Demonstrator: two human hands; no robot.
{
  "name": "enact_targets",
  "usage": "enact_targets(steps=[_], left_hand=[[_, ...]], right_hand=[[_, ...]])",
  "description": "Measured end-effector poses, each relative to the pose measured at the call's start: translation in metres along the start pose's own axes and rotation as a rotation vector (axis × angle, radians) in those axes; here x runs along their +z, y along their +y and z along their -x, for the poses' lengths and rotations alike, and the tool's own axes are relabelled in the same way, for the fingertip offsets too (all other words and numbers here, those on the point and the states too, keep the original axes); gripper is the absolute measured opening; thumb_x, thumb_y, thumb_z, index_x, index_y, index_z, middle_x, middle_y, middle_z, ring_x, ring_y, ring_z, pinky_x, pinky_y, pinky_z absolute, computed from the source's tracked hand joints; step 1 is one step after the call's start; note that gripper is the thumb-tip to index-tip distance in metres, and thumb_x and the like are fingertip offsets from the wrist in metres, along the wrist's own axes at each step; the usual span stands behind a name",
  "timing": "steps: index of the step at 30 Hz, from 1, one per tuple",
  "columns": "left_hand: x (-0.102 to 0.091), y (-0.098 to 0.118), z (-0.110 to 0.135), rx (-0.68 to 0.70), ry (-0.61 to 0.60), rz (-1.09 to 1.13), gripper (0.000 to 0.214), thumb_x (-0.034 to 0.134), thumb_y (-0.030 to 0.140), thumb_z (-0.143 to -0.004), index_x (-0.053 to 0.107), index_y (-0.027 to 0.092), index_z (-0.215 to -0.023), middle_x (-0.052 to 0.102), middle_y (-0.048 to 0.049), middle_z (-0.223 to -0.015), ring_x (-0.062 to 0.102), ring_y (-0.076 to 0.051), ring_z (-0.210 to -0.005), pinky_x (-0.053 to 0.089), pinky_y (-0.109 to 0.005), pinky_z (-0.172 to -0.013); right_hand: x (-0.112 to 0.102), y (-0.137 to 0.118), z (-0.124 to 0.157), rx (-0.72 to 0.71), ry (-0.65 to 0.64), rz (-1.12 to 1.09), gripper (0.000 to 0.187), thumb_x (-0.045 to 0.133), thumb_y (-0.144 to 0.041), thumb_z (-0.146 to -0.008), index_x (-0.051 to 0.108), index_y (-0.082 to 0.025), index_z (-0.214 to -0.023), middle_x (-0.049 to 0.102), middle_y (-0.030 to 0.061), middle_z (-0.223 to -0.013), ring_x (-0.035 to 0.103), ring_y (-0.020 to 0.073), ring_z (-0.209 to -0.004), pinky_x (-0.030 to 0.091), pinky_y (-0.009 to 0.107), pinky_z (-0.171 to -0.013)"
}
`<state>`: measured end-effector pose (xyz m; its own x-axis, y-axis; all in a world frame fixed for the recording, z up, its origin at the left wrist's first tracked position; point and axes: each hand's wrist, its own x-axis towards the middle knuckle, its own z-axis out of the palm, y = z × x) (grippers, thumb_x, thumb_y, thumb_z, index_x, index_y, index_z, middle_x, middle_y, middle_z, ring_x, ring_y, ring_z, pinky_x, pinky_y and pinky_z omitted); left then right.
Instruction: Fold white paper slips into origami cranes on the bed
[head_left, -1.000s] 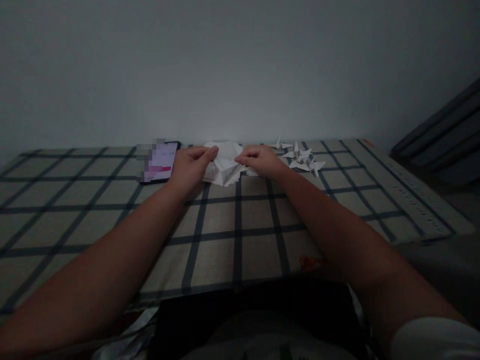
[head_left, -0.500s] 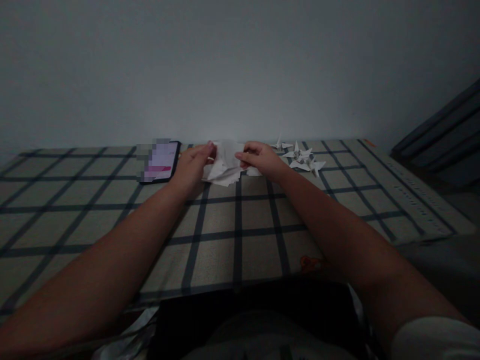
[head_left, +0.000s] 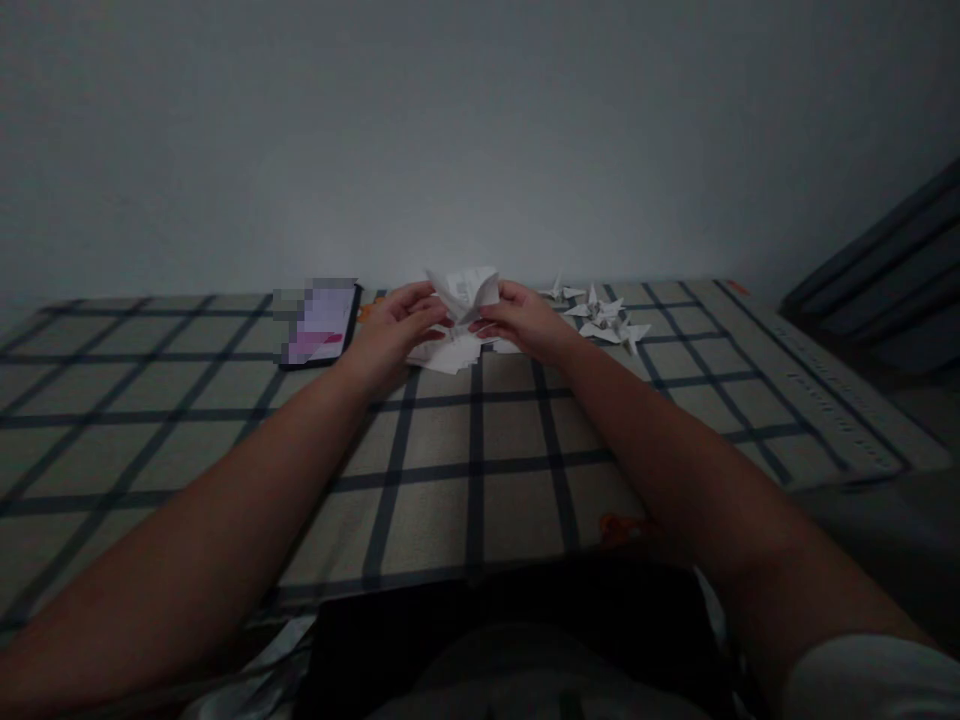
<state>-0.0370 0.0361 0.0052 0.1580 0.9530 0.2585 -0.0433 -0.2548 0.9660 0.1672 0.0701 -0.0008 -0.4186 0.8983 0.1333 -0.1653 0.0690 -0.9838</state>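
Creased white paper (head_left: 469, 285) is held up above the checked cloth (head_left: 439, 440), just over some loose sheets (head_left: 444, 357). It's pinched in the grip of the right hand (head_left: 529, 318); the left hand (head_left: 390, 325) is placed right at its other edge, but whether that grip's clamped can't really be told. A phone (head_left: 326, 310) is laid to the left, folded cranes (head_left: 600, 328) are scattered right, bare wall (head_left: 480, 130) behind.

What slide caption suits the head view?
Left hand and right hand hold creased paper between phone and paper cranes.
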Motion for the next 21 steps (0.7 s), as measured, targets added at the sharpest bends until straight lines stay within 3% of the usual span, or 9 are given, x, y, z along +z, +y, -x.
enact_targets(steps=[6, 13, 21], left_hand=[[-0.0011, -0.004, -0.0016, -0.007, -0.008, 0.001, 0.054, 0.088, 0.04, -0.067, 0.07, 0.02, -0.115, 0.074, -0.0054, -0.099, 0.068, -0.018, -0.086, 0.052, -0.03, -0.079], [0.001, -0.0052, 0.0016, -0.043, -0.05, -0.054, 0.033, 0.084, 0.045, -0.072, 0.076, 0.018, -0.09, 0.074, -0.006, -0.084, 0.064, -0.017, -0.07, 0.05, -0.029, -0.066], [-0.0034, -0.0091, 0.0003, -0.049, -0.005, -0.141, 0.031, 0.085, 0.046, -0.071, 0.07, 0.019, -0.07, 0.064, -0.0023, -0.064, 0.055, -0.014, -0.055, 0.039, -0.027, -0.052]], right_hand=[[0.002, 0.0032, -0.0006, -0.048, -0.02, 0.059, 0.018, 0.073, -0.028, -0.08, 0.062, -0.021, -0.091, 0.072, 0.0035, -0.094, 0.068, 0.0156, -0.084, 0.059, 0.034, -0.084], [0.0013, 0.0096, -0.0025, -0.057, -0.097, 0.073, 0.02, 0.075, -0.022, -0.073, 0.063, -0.018, -0.089, 0.071, 0.0021, -0.087, 0.066, 0.0137, -0.078, 0.058, 0.03, -0.078], [0.0046, 0.0016, 0.004, -0.023, -0.131, 0.141, 0.03, 0.08, -0.023, -0.071, 0.067, -0.017, -0.097, 0.072, 0.0048, -0.095, 0.066, 0.0139, -0.081, 0.057, 0.026, -0.07]])
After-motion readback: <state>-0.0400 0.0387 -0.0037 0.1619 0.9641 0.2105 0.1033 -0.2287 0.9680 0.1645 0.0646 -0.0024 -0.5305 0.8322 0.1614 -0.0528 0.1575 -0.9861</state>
